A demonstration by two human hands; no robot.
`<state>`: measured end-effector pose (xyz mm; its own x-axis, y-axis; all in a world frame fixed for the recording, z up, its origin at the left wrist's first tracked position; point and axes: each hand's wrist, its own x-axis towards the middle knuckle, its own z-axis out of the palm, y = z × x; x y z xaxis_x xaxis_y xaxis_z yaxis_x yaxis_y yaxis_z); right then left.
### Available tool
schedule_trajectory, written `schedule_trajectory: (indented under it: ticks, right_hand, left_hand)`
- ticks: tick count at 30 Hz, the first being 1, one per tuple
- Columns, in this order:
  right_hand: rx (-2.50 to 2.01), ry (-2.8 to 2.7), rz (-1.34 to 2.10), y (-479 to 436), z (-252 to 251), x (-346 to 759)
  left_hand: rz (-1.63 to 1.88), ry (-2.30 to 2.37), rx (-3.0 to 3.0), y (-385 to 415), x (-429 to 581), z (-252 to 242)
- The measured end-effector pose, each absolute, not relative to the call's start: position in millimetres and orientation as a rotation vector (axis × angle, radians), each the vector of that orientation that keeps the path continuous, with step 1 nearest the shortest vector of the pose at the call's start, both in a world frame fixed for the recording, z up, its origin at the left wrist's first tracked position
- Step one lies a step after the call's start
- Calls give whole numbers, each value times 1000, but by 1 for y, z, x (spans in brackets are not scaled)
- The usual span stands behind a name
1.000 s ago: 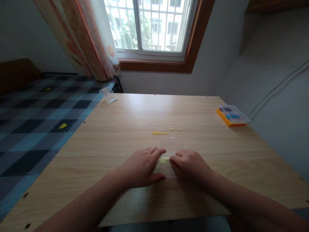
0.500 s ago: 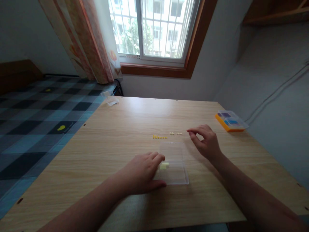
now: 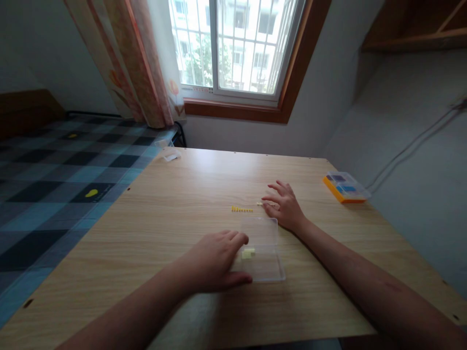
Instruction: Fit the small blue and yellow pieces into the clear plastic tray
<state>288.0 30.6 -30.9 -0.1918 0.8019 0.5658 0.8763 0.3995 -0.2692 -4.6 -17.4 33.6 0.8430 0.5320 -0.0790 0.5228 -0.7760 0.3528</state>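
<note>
My left hand [image 3: 222, 260] grips the left side of an open clear plastic box [image 3: 268, 267], thumb along its near edge and fingers near the hinge side. Inside the box, beside my fingers, lie a few pale yellow pieces [image 3: 248, 253]. Beyond the lid, my right hand [image 3: 282, 206] is low over the table with its fingers spread. Its thumb and index finger are apart around small cream pieces [image 3: 260, 204], partly covering them. Just left of these, several tiny yellow pieces [image 3: 241, 209] stand in a row.
An orange-based case with a clear lid [image 3: 345, 187] sits at the table's right edge. Another clear open container [image 3: 170, 154] stands at the far left corner. The wooden table [image 3: 146, 243] borders a bed with a checked cover [image 3: 91, 170].
My right hand has moved left from beside the cream pieces to over them, and its pinched fingers have spread apart. My left hand stays on the box.
</note>
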Motion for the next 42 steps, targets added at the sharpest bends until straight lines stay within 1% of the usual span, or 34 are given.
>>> schedule_trajectory:
  ticks: [7,13,18,21,23,25,28,32,36,42]
  right_hand:
    - [-1475,-2120,-152,34,-35,286]
    - [-1493,-2122,-76,32,-33,286]
    - [-1453,-2052,-64,29,-32,288]
    - [-1395,-1893,-123,18,-16,296]
    - [-1351,-1776,-182,3,4,303]
    - [-1309,-1741,-168,-18,24,307]
    - [-1166,-1868,107,-51,45,302]
    - [-990,-2219,446,-77,44,277]
    - [-1005,-2487,417,-81,30,255]
    - [-1259,-2572,408,-77,21,249]
  left_hand:
    - [69,805,2657,-17,-5,32]
    - [124,811,2643,-15,-6,33]
    - [97,809,2629,-12,-8,36]
    - [80,759,2655,-10,-9,36]
    - [57,723,2684,-10,-9,36]
    - [21,703,2703,-10,-8,36]
    - [-24,698,2701,-11,-6,36]
    - [-10,678,2705,-14,-5,36]
    - [43,696,2696,-16,-6,37]
    - [61,748,2657,-19,-6,34]
